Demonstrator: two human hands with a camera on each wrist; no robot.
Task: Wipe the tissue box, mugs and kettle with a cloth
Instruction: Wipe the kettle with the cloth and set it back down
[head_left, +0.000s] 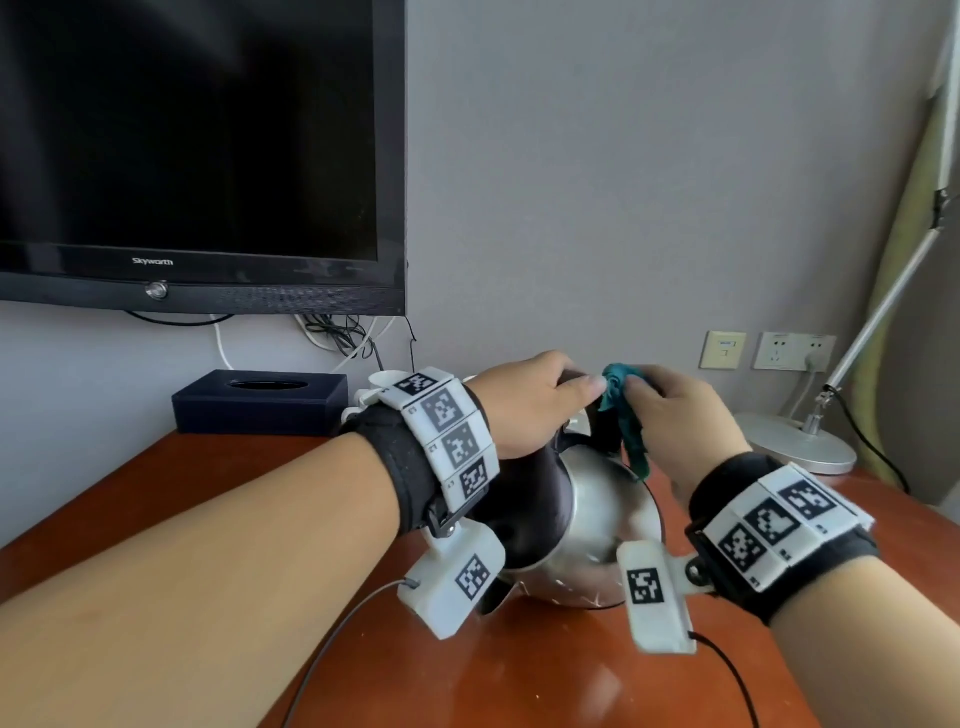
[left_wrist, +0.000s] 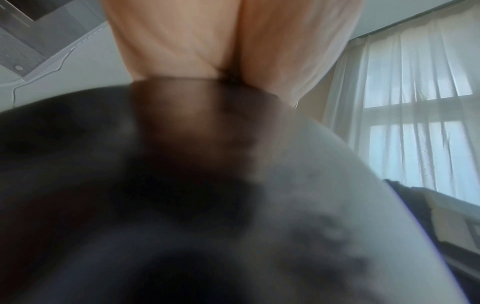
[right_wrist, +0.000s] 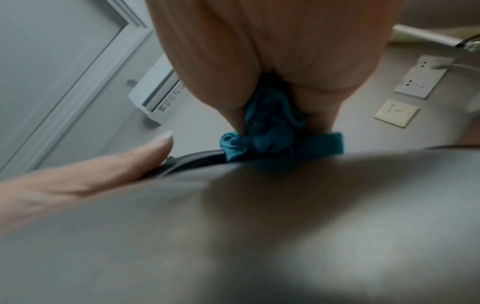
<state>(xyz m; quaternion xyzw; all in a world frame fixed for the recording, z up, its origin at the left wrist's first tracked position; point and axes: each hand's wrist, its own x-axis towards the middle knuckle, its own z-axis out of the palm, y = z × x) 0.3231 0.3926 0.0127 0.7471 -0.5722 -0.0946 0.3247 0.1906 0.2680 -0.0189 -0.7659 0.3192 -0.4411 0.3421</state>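
Both hands meet over the steel kettle, tilted on the worktop. Left hand curls around its black top; right hand pinches the teal cloth against it. Tissue box sits behind, left.

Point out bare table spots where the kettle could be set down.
Bare wood lies in front of the tissue box, left of the kettle, and along the near table edge. It is crowded at right by the lamp base.
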